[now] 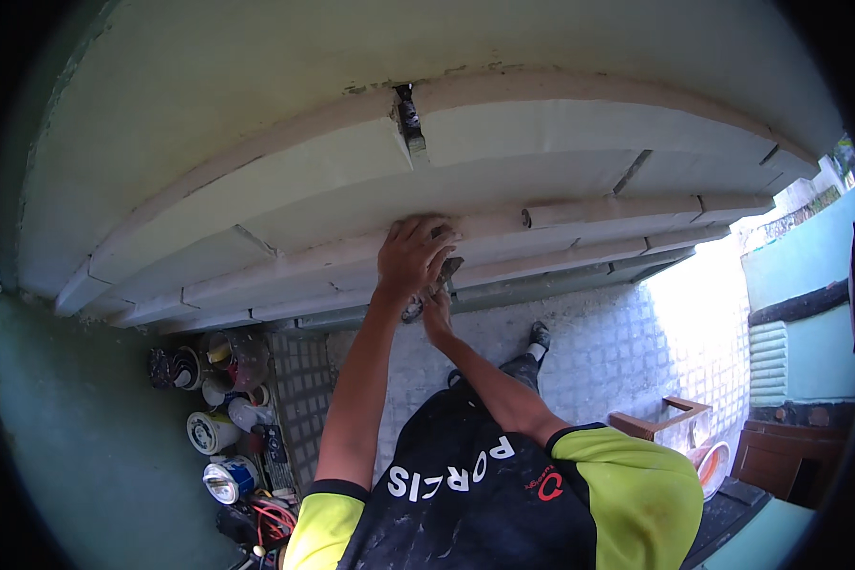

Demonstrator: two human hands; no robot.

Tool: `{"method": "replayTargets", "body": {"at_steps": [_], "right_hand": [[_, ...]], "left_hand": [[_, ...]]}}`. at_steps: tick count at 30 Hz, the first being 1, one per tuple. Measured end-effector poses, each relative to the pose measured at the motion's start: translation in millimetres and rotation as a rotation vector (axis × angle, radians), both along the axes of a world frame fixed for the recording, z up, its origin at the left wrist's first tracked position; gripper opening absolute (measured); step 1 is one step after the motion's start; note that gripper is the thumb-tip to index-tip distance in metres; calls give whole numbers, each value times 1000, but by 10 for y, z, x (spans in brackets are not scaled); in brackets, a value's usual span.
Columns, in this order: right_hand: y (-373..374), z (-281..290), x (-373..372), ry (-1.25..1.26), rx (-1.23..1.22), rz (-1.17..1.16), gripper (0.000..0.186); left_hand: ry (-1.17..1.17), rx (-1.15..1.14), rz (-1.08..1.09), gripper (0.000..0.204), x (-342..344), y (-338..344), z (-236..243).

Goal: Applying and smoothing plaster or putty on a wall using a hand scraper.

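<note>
My left hand [413, 255] is pressed up against the edge of a pale block course on the wall [323, 180], its fingers curled around something I cannot make out. Just below it, my right hand [437, 312] is closed on a small greyish, mortar-smeared object [453, 272]; its kind does not show, and the fingers hide most of it. The two hands are close together. Above them, a dark vertical gap [409, 122] with rough edges splits the upper course. Some joints between the blocks show as dark lines.
Buckets and pots [214, 432] crowd the left side, with red cables [274, 521] near them. At right are a wooden frame [660, 418], an orange-and-white bucket [712, 467] and a brown wooden cabinet [788, 461]. Sunlit tiled floor [627, 342] lies below the wall.
</note>
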State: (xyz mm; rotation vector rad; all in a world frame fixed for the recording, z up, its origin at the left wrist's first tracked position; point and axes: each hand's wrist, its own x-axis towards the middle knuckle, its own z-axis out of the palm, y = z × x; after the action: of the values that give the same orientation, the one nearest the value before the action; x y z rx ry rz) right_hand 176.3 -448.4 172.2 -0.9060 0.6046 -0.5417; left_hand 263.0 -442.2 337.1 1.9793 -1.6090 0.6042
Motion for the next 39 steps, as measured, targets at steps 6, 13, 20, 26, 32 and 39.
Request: {"method": "replayTargets", "body": {"at_steps": [6,13,20,26,32,39], "right_hand": [[25,142,-6,35,-141,72,23],[64,382,106,-15,-245,-261,32],[-78,371,-47,-26,-360,-211,12],[-555,256,-173,-227,-137,-245,13],[-451,-35,-327,21,-132,-199,6],[-276,307,-219,-327,125,-187,9]], "left_hand": [[-7,-23,-5,24,-7,-16,-17],[15,-13,-2,22,1,-1,0],[-6,-25,-5,24,30,-24,-18],[-56,-31,-7,24,24,-13,-7],[-50,-31,-77,24,23,-70,22],[-59,30,-27,22,32,-53,41]]}}
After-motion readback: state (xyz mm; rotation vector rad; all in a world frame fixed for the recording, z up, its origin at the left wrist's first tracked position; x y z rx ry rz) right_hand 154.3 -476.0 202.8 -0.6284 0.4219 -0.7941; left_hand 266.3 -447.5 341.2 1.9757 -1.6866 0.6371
